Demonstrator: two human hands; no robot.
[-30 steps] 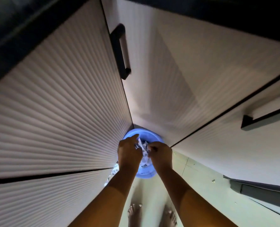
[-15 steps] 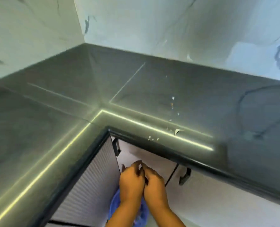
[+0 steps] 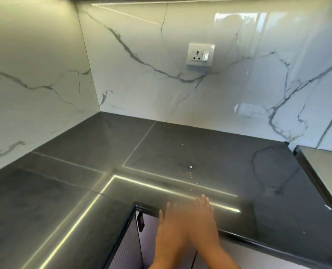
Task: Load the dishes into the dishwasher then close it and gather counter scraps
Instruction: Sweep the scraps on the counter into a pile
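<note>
Marble-veined white wall panels (image 3: pixel 141 74) line the two sides of the corner and form the largest surface in view. Below them lies the dark L-shaped counter (image 3: pixel 83 191), polished and crossed by thin seams and by bright reflected light strips near its front edge. Ribbed cabinet doors (image 3: pixel 122 249) sit beneath the inner corner of the counter, with a dark handle (image 3: pixel 140 223) on the left one. At the far right, a lighter flat surface (image 3: pixel 328 171) adjoins the counter.

Both forearms enter from the bottom centre, close together. The left hand (image 3: pixel 172 222) is at the counter's front edge, fingers extended and empty, though blurred. The right hand (image 3: pixel 202 214) lies over the counter edge just beside it, fingers straight and spread, holding nothing; whether the fingertips touch the surface cannot be determined.

A white socket plate (image 3: pixel 200 54) is fixed on the rear wall. The counter scraps (image 3: pixel 190 172), small pale flecks, lie scattered in a loose line on the counter just beyond the right hand's fingertips.
</note>
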